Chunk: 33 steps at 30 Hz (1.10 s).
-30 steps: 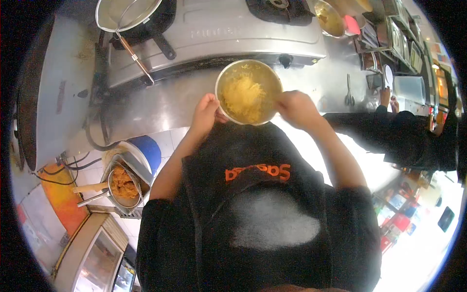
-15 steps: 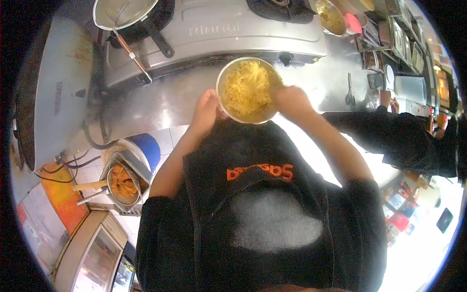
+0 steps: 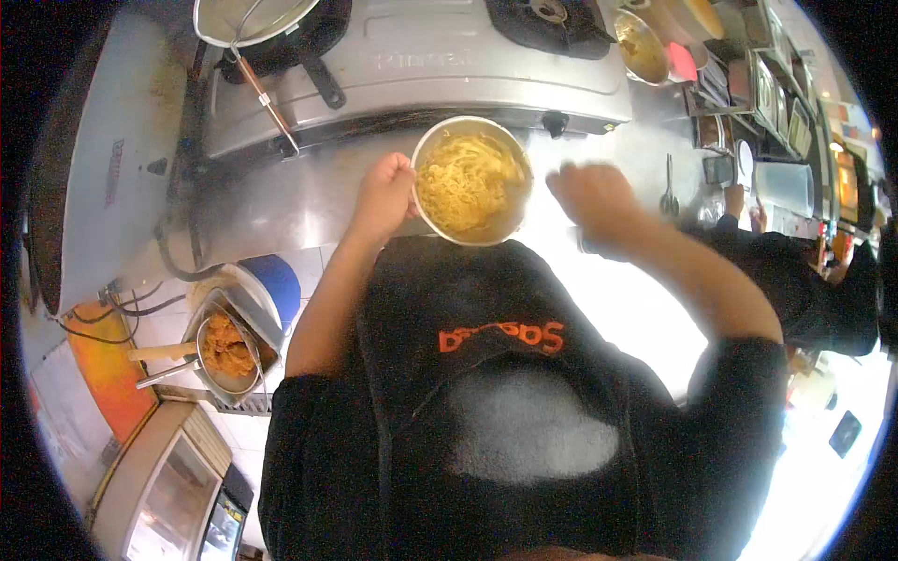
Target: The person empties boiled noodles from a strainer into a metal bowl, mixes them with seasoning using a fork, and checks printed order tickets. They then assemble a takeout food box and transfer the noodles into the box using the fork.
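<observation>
My left hand (image 3: pixel 383 194) grips the left rim of a round metal bowl (image 3: pixel 520 208), thumb on the edge and fingers partly hidden behind it. Yellow noodles (image 3: pixel 463 182) fill the bowl, which is held over the front edge of the steel counter, close to my apron. Just right of the bowl is my right hand (image 3: pixel 599 201), apart from the rim. Motion smears its curled fingers, and whether they hold anything does not show.
Ahead stands a gas stove (image 3: pixel 421 65) with a pan and a strainer (image 3: pixel 267 107) at its left. A bowl (image 3: pixel 644 51) and tongs (image 3: pixel 669 187) lie right. Lower left, a pot holds orange-brown food (image 3: pixel 227 346). A co-worker's hand (image 3: pixel 734 201) is at far right.
My right hand has moved right, away from the bowl's rim. The bowl has shifted slightly left and down in view, with my left hand still on it, and the noodles lie differently.
</observation>
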{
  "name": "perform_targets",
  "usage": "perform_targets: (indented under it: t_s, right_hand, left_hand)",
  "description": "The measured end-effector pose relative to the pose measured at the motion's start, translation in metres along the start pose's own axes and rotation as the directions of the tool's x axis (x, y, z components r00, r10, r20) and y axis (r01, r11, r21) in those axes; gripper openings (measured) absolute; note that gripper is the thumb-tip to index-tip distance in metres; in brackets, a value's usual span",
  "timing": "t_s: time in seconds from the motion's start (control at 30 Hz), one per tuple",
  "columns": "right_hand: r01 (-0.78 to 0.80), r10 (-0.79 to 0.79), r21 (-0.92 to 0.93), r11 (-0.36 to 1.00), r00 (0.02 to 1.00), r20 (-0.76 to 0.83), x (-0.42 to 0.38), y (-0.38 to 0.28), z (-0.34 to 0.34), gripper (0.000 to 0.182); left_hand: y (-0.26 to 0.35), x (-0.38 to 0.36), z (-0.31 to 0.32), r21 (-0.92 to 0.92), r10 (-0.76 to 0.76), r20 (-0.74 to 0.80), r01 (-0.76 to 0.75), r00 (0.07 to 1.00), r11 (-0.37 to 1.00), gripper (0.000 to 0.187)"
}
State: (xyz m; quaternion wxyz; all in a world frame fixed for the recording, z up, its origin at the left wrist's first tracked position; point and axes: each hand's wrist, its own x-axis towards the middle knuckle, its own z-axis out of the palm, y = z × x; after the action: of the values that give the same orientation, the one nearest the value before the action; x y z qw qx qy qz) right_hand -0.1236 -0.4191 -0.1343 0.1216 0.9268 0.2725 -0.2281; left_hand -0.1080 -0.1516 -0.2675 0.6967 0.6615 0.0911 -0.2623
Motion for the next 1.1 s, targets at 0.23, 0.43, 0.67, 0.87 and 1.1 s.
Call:
perform_targets:
  t_s: [0.23, 0.43, 0.67, 0.87, 1.1]
  right_hand:
    - [-0.114, 0.055, 0.585, 0.803, 0.992, 0.118, -0.007, -0.031, 0.045, 0.017]
    - [-0.319, 0.386, 0.548, 0.773, 0.923, -0.008, 0.025, -0.025, 0.084, 0.013]
    - [-0.011, 0.013, 0.058, 0.998, 0.999, -0.034, 0.006, -0.017, 0.024, 0.023]
    - [0.285, -0.358, -0.224, 0.932, 0.821, -0.445, 0.076, 0.022, 0.019, 0.015]
    - [-0.053, 0.025, 0.15, 0.987, 0.983, 0.182, 0.009, -0.013, 0.016, 0.016]
  left_hand:
    - [-0.015, -0.015, 0.006, -0.13, 0.013, -0.014, -0.015, 1.0, 0.991, 0.008]
    - [-0.025, -0.012, 0.006, -0.072, -0.001, 0.004, 0.001, 1.0, 0.997, 0.007]
    - [-0.009, -0.014, 0.01, -0.15, -0.064, -0.058, 0.055, 0.996, 0.987, 0.01]
    - [0.001, 0.026, -0.014, 0.061, -0.028, 0.119, 0.021, 0.993, 0.998, 0.012]
    - [0.016, 0.003, -0.011, 0.124, -0.036, 0.033, 0.032, 0.999, 0.992, 0.013]
